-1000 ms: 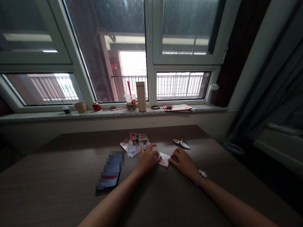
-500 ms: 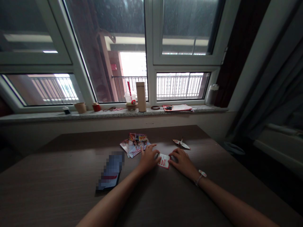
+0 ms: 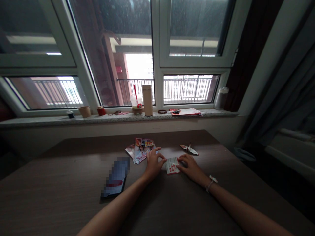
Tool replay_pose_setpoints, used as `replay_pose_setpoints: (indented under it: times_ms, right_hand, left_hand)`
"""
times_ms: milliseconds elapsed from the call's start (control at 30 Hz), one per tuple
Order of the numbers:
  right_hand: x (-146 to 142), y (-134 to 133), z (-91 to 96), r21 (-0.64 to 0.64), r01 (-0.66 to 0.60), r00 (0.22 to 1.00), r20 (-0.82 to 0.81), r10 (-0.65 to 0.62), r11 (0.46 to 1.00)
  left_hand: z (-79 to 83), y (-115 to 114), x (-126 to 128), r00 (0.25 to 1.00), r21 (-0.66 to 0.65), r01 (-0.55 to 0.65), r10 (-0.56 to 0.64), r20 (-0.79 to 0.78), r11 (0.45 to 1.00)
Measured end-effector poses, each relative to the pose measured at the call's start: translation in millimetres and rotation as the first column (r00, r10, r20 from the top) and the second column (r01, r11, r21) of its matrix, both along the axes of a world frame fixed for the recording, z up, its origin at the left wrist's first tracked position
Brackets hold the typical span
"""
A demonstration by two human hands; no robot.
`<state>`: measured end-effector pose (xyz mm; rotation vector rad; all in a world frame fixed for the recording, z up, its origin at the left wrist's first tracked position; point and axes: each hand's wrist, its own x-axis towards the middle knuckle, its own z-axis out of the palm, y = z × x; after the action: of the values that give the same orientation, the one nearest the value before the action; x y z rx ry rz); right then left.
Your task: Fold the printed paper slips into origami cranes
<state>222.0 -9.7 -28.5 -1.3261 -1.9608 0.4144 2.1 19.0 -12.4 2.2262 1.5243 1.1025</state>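
Observation:
A small white square of paper with red print [image 3: 172, 165] lies on the dark wooden table [image 3: 73, 196], between my two hands. My left hand [image 3: 154, 163] rests at its left edge, fingers bent and pinching or pressing the paper. My right hand [image 3: 190, 167] presses on its right edge with curled fingers; a white band sits on that wrist. Just beyond my left hand is a small pile of colourful printed sheets [image 3: 141, 149]. A folded paper crane [image 3: 189, 149] stands beyond my right hand.
A dark phone [image 3: 115, 177] lies on the table to the left. The windowsill holds a tall beige flask [image 3: 147, 100], a plastic cup with a straw [image 3: 135, 101], small cups [image 3: 84, 111], a red-and-white booklet [image 3: 185, 111] and a jar [image 3: 220, 98]. Curtains hang at the right.
The paper square has turned and shifted slightly between my hands, and its printed face now shows more. Both hands have edged a little away from me.

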Motion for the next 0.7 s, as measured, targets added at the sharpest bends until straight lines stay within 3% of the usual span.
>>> replay_pose_setpoints:
  times_ms: [200,400,467,567,700]
  right_hand:
    - [2.4,5.3,-1.4,0.066,-0.002,0.985,-0.170,0.013,0.998]
    - [5.5,5.5,1.4,0.208,0.225,0.954,-0.248,-0.171,0.952]
    - [5.5,4.3,1.3,0.249,0.226,0.961,-0.215,-0.174,0.942]
    - [3.8,1.4,1.4,0.268,0.126,0.989,-0.106,-0.101,0.955]
    - [0.0,-2.0,1.5,0.205,0.005,0.995,0.100,-0.026,0.979]
  left_hand:
    - [-2.3,1.6,1.5,0.997,0.072,-0.029,0.023,0.073,0.997]
    - [-4.7,3.5,1.0,0.995,0.043,-0.086,0.083,0.056,0.995]
    - [-5.0,2.6,1.5,0.995,0.024,-0.101,0.100,0.021,0.995]
    - [-3.9,0.5,2.5,0.992,-0.028,-0.118,0.117,-0.038,0.993]
    - [-0.2,-2.9,3.8,0.989,-0.082,-0.124,0.116,-0.095,0.989]
